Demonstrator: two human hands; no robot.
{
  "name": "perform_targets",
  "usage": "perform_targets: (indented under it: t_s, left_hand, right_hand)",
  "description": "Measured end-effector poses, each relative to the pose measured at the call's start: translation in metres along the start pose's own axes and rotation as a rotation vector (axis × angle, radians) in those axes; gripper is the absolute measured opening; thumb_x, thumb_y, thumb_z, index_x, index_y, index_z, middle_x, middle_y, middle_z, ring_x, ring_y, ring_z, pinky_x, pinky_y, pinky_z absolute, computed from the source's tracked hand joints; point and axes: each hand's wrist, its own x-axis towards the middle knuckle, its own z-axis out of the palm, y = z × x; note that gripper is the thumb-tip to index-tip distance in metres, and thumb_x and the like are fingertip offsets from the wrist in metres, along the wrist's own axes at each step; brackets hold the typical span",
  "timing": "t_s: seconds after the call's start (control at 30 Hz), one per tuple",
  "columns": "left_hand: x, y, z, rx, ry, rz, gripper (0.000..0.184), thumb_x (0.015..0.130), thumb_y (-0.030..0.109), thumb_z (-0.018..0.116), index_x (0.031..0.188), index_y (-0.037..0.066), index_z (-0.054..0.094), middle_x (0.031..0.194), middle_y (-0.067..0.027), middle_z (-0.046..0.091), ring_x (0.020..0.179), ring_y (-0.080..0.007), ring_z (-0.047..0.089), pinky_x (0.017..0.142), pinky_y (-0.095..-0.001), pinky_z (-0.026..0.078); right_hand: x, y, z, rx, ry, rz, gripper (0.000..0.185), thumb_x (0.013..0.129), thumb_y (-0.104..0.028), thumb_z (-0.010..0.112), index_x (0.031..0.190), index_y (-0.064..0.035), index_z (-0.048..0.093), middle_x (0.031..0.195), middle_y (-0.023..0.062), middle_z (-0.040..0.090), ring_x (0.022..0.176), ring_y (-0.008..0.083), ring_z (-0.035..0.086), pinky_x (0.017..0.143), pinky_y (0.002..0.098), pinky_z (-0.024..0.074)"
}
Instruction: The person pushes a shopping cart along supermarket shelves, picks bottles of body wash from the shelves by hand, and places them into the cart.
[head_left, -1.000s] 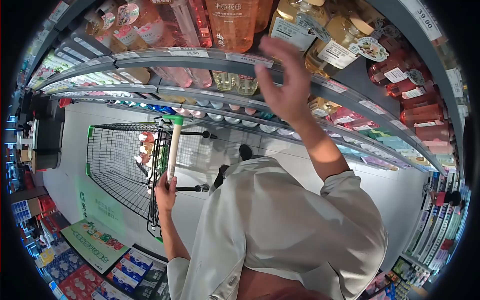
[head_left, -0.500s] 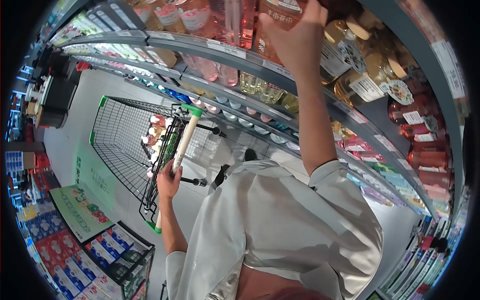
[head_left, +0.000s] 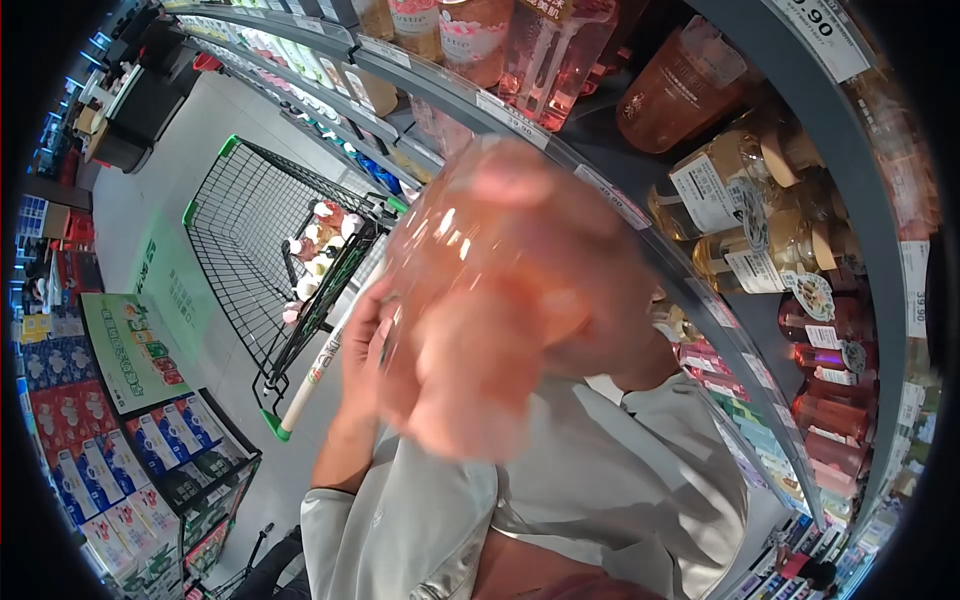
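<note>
Close to the camera, my right hand [head_left: 600, 275] is closed around a clear bottle of orange-pink liquid [head_left: 445, 240]. Motion blurs the bottle and the fingers, and its label cannot be read. My left hand [head_left: 362, 345] is raised off the cart handle, just beside the bottle's left side. Its fingers look apart, though the bottle partly hides them, and I cannot tell whether they touch it. A similar orange-brown bottle [head_left: 680, 90] stands on the shelf beyond a dark gap, beside amber bottles [head_left: 740, 180] with white labels.
A wire shopping cart [head_left: 235, 225] with a pale handle [head_left: 305, 390] stands to the left, with several bottles [head_left: 325, 235] inside. The shelf edge [head_left: 560, 160] with price tags curves along the right. Boxed goods [head_left: 165, 440] and a green sign [head_left: 135, 350] are at lower left.
My right hand has taken the bottle off the shelf and brought it down towards my body. My left hand has let go of the cart handle and come up beside the bottle.
</note>
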Motion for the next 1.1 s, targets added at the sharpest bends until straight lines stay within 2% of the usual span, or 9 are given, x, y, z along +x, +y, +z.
perform_targets:
  t_s: [0.1,0.2,0.23,0.43,0.57,0.77,0.8,0.9,1.1]
  left_hand:
    - [-0.001,0.03,0.038,-0.222,0.01,-0.177,0.06,0.104,0.042,0.052,0.149,0.004,0.043,0.136,-0.0134,0.057,0.123,-0.0233,0.058,0.103,-0.043,0.05]
    - [-0.019,0.043,0.032,-0.221,0.259,-0.367,0.071,0.107,0.059,0.04,0.155,0.007,0.034,0.15,-0.0164,0.049,0.134,-0.0273,0.054,0.108,-0.0496,0.05]
    - [-0.03,-0.003,-0.002,-0.549,0.37,-0.493,0.075,0.104,0.061,0.044,0.157,0.01,0.027,0.151,-0.0181,0.046,0.132,-0.0299,0.055,0.107,-0.0504,0.05]
    - [-0.044,-0.014,0.001,-0.66,0.067,-0.562,0.089,0.097,0.075,0.044,0.157,0.011,0.028,0.146,-0.0184,0.053,0.131,-0.0322,0.056,0.109,-0.0482,0.048]
    - [-0.024,0.01,0.021,-1.185,-0.061,-0.286,0.09,0.096,0.08,0.037,0.159,0.015,0.037,0.151,-0.0165,0.052,0.138,-0.03,0.052,0.116,-0.0484,0.041]
    - [0.001,0.008,0.011,-1.379,0.045,-0.294,0.084,0.094,0.062,0.057,0.152,0.003,0.041,0.136,-0.0219,0.056,0.12,-0.0384,0.061,0.102,-0.0491,0.054]
    - [0.005,0.014,0.009,-1.442,0.227,-0.367,0.089,0.095,0.061,0.057,0.154,-0.001,0.035,0.137,-0.0304,0.051,0.115,-0.0438,0.061,0.1,-0.0537,0.055]
    - [-0.002,-0.002,-0.014,-1.402,0.158,-0.283,0.094,0.093,0.061,0.059,0.157,-0.001,0.029,0.138,-0.0353,0.047,0.113,-0.0468,0.061,0.096,-0.0566,0.057]
    - [-0.027,-0.013,-0.047,-1.307,0.104,-0.131,0.099,0.093,0.065,0.059,0.163,0.007,0.02,0.142,-0.0401,0.041,0.109,-0.0512,0.063,0.083,-0.0629,0.059]
  right_hand:
    - [-0.001,-0.012,0.016,0.299,-0.163,-0.031,0.076,0.066,-0.008,0.089,0.135,-0.0012,0.058,0.136,0.0197,0.062,0.122,0.0393,0.062,0.104,0.0445,0.0496]
    - [-0.03,-0.02,0.033,0.545,-0.249,0.451,0.082,0.064,-0.009,0.093,0.138,-0.0015,0.056,0.141,0.0197,0.057,0.127,0.038,0.059,0.108,0.0457,0.0474]
    - [-0.028,-0.018,0.037,0.591,-0.196,0.54,0.084,0.065,-0.009,0.094,0.139,-0.0015,0.055,0.142,0.0186,0.056,0.129,0.0363,0.058,0.108,0.0451,0.047]
    - [-0.025,-0.013,0.055,0.705,-0.122,0.662,0.079,0.069,-0.006,0.092,0.138,0.0003,0.055,0.141,0.0187,0.057,0.127,0.0341,0.059,0.107,0.0436,0.0481]
    - [-0.043,-0.011,0.07,0.279,-0.23,0.023,0.069,0.074,-0.036,0.088,0.131,-0.0075,0.064,0.141,0.0176,0.058,0.128,0.0357,0.059,0.108,0.0564,0.0463]
    - [-0.035,-0.009,0.023,0.012,-0.499,0.046,0.056,0.077,-0.031,0.086,0.128,-0.017,0.067,0.143,0.0149,0.058,0.137,0.0377,0.054,0.112,0.0613,0.0401]
    - [-0.03,0.007,0.004,0.035,-0.419,0.109,0.062,0.073,-0.026,0.091,0.129,-0.0166,0.066,0.143,0.0187,0.057,0.136,0.0392,0.054,0.112,0.0578,0.0418]
    - [-0.013,0.066,-0.024,-0.173,0.252,0.157,0.085,0.078,-0.01,0.091,0.145,0.0063,0.04,0.145,0.0223,0.051,0.124,0.0316,0.056,0.108,0.0441,0.0466]
    - [0.028,0.133,-0.009,-0.252,0.377,0.54,0.087,0.073,-0.021,0.098,0.137,0.0045,0.045,0.138,0.0167,0.055,0.122,0.0211,0.055,0.106,0.0368,0.045]
